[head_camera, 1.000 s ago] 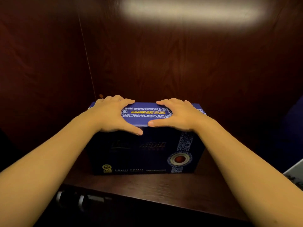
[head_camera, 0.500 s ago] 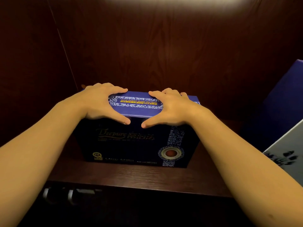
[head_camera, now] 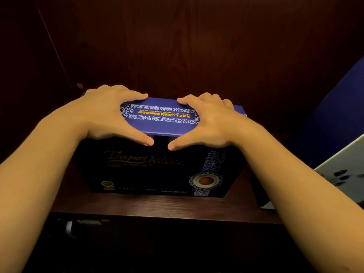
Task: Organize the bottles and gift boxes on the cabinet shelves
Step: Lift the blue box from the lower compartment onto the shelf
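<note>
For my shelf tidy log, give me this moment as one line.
stage: seating box | left hand: grips blue gift box top | right hand: grips top | box: upright on shelf

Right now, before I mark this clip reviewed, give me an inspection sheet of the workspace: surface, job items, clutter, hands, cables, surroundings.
Surface: dark wooden shelf, bare strip along its front edge.
Job's things: one dark blue gift box standing upright on the shelf, printed front facing the camera; no bottles seen.
Clutter: nothing seen.
Hands: left hand and right hand lie on the box's top at opposite ends, fingers over the far edge, thumbs down on the front face.
Cables: nothing seen.
Surroundings: dark wood cabinet back panel; a blue and white box leaning in at the right edge; a metal fitting below the shelf, too dark to identify.
</note>
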